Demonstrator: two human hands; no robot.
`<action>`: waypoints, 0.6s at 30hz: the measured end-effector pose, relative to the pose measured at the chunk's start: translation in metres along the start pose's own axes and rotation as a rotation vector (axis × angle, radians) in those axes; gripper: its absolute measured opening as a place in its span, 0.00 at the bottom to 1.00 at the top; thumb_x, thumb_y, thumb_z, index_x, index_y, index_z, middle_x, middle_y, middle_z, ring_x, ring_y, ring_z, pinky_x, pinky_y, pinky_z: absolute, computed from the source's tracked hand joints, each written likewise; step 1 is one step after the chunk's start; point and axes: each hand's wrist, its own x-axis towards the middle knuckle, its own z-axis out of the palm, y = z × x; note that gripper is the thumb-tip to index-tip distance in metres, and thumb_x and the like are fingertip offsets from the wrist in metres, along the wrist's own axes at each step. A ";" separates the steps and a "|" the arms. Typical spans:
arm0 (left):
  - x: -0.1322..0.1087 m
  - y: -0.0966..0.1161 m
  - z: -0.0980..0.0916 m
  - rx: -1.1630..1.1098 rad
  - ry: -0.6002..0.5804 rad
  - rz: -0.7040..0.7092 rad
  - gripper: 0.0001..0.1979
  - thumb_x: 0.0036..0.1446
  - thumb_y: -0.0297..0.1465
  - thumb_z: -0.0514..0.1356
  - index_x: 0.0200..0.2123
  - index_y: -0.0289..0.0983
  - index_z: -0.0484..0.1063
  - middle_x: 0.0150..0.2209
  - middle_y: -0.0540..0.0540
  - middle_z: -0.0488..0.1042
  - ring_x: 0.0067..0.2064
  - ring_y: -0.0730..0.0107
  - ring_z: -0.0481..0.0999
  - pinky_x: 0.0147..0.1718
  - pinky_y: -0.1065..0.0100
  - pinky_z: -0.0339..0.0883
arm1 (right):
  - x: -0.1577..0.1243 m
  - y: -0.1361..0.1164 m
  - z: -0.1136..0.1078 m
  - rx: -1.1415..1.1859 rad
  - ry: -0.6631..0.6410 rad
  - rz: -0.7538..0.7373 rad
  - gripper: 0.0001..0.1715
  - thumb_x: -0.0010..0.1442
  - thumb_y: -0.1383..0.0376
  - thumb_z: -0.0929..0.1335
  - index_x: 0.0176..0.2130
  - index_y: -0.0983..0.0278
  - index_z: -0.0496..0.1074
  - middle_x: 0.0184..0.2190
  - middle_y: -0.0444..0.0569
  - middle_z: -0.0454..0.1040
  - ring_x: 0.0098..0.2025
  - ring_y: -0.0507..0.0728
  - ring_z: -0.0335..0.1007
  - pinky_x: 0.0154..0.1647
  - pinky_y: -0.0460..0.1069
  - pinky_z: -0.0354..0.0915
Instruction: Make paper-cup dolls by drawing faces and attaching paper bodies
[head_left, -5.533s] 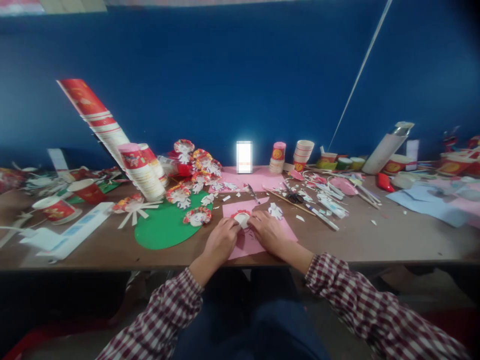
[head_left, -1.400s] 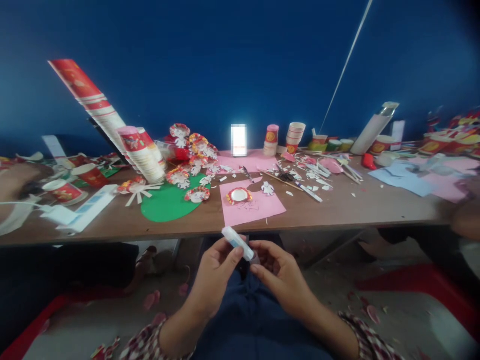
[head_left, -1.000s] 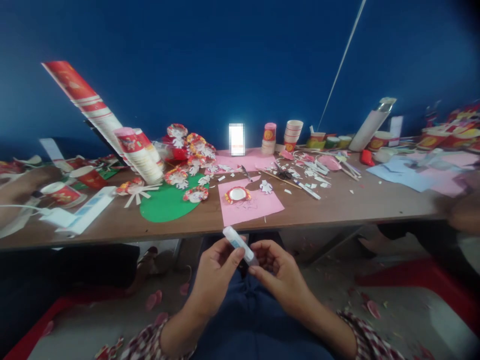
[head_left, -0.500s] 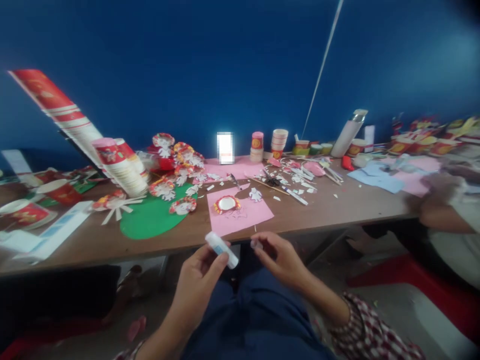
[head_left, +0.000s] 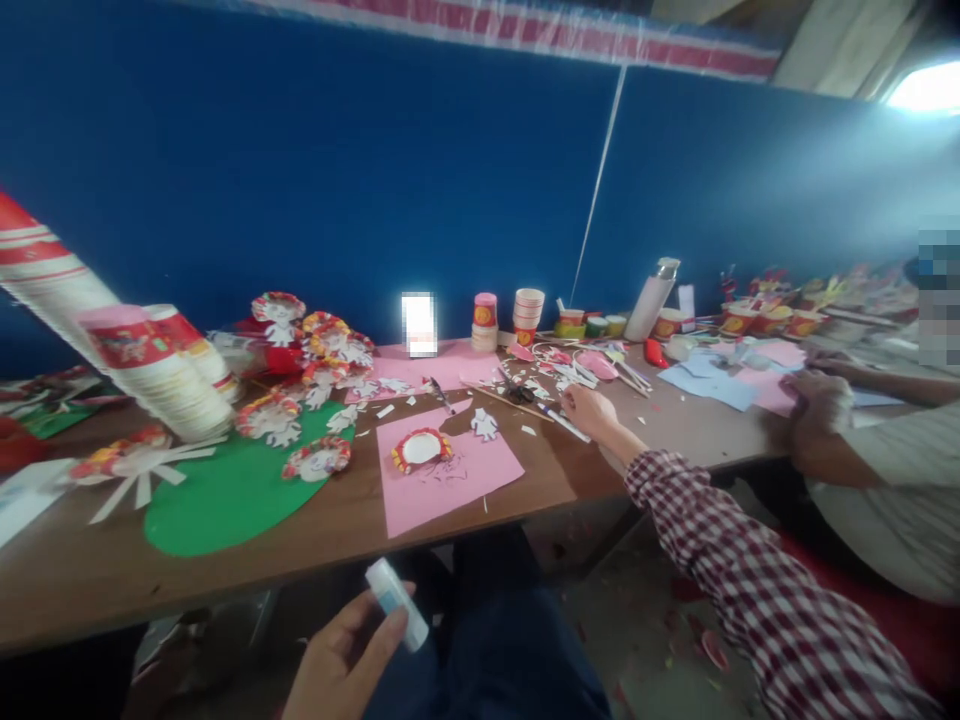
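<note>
Low in front of my lap, my left hand (head_left: 356,640) is closed around a white glue stick (head_left: 397,603) with a blue label. My right hand (head_left: 596,415) is stretched out over the tabletop, fingers curled, beside a marker pen (head_left: 564,424) and paper scraps; whatever the fingers hold is hidden. A pink paper sheet (head_left: 442,490) with dark marks lies before me. On it rest a cut paper cup base with a red and yellow rim (head_left: 422,450) and a small white paper figure (head_left: 484,424).
Stacked paper cups (head_left: 150,370) lean at the left beside a green sheet (head_left: 217,520). Several cup-rim figures (head_left: 319,460) lie on and behind it. A bottle (head_left: 651,305) stands at the back. To the right, another person's hands (head_left: 821,410) work over blue paper (head_left: 709,380).
My right hand has moved from above my lap, where it pinched a small whitish piece, forward and right onto the table. My left hand still holds the glue stick, and the view has shifted.
</note>
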 end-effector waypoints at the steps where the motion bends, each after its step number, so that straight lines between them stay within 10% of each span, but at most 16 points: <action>1: 0.001 0.002 -0.002 0.001 -0.006 -0.005 0.29 0.41 0.52 0.66 0.40 0.37 0.79 0.42 0.41 0.79 0.49 0.51 0.75 0.50 0.58 0.67 | 0.000 0.000 -0.001 -0.014 -0.004 -0.002 0.14 0.61 0.63 0.64 0.45 0.65 0.72 0.39 0.56 0.77 0.41 0.61 0.74 0.39 0.50 0.63; 7: 0.003 0.022 -0.004 -0.154 -0.110 -0.054 0.26 0.42 0.47 0.69 0.42 0.37 0.78 0.42 0.42 0.79 0.48 0.56 0.74 0.49 0.64 0.66 | -0.034 -0.029 -0.009 -0.029 0.109 -0.092 0.25 0.64 0.60 0.62 0.59 0.64 0.62 0.53 0.58 0.70 0.50 0.63 0.69 0.47 0.54 0.64; 13: -0.002 0.044 0.024 -0.496 -0.333 -0.188 0.22 0.47 0.41 0.69 0.43 0.36 0.78 0.36 0.42 0.77 0.37 0.66 0.74 0.39 0.68 0.66 | -0.132 -0.110 -0.005 0.205 0.223 -0.994 0.27 0.64 0.58 0.64 0.59 0.64 0.61 0.44 0.55 0.75 0.44 0.59 0.70 0.43 0.52 0.68; 18: -0.002 0.046 0.032 -0.581 -0.434 -0.105 0.17 0.53 0.37 0.66 0.44 0.35 0.77 0.39 0.42 0.78 0.40 0.66 0.74 0.44 0.66 0.65 | -0.169 -0.150 -0.005 0.421 0.332 -1.200 0.20 0.64 0.67 0.63 0.55 0.67 0.63 0.33 0.50 0.75 0.33 0.55 0.69 0.35 0.49 0.68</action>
